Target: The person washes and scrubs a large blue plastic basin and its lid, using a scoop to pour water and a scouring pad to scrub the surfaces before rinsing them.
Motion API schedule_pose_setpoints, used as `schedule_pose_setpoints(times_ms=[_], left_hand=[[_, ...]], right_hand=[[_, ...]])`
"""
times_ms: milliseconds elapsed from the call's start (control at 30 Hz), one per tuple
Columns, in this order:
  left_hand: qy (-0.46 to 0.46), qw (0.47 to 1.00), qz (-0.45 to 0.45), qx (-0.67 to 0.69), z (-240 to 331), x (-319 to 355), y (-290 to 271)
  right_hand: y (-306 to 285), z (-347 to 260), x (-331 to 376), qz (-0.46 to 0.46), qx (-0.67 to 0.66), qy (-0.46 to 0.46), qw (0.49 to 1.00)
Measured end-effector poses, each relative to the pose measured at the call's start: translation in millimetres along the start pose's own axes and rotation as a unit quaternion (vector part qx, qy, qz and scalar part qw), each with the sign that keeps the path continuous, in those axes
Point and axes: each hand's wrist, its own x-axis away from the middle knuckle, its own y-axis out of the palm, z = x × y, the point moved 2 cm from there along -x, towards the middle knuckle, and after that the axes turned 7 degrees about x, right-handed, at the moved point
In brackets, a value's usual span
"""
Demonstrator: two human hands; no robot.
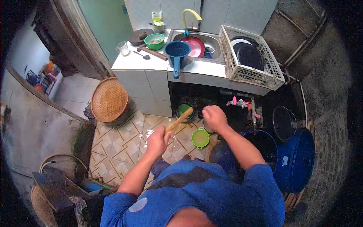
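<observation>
My left hand (158, 140) grips a wooden spatula (180, 119) by its handle, its flat end pointing up toward a green bowl (184, 109) in the dark space under the counter. My right hand (214, 117) is closed in a fist above the floor, close to a metal pot (206, 128) that it partly hides. I cannot tell whether the right hand holds anything. A small green plastic strainer (200, 138) lies on the patterned tile floor (117, 145) between my two hands.
A tiled counter (143, 62) carries a blue saucepan (177, 53), a green bowl (154, 41), a rolling pin (152, 52) and a glass. The sink (211, 39) holds a red plate. A white dish crate (249, 56) stands right. A woven tray (109, 99) and blue buckets (295, 160) sit on the floor.
</observation>
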Motion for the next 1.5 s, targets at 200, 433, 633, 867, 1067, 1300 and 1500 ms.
schedule_pose_setpoints(times_ms=[200,433,633,867,1067,1300,1500], left_hand=[[-0.065,0.986,0.002,0.156,12,-19,17],[-0.094,0.962,-0.043,0.251,28,-13,72],[0.061,0.998,-0.013,0.03,46,-23,14],[0.229,0.956,-0.106,-0.151,28,-59,-4],[0.109,0.974,-0.173,-0.096,-10,-65,-3],[-0.071,0.979,-0.168,0.091,-44,-34,13],[-0.197,0.913,-0.173,0.311,-28,-18,59]], right_hand=[[54,4,27,0.016,-0.571,0.397,0.718],[31,-103,16,-0.067,-0.468,0.298,0.829],[-1,-63,-5,-0.23,-0.219,0.09,0.944],[-3,-73,-11,-0.284,-0.12,-0.118,0.944],[-27,-46,-25,-0.375,-0.075,-0.05,0.923],[-53,-7,-8,-0.209,-0.115,0.129,0.962],[-16,-83,9,0.019,-0.137,-0.036,0.99]])
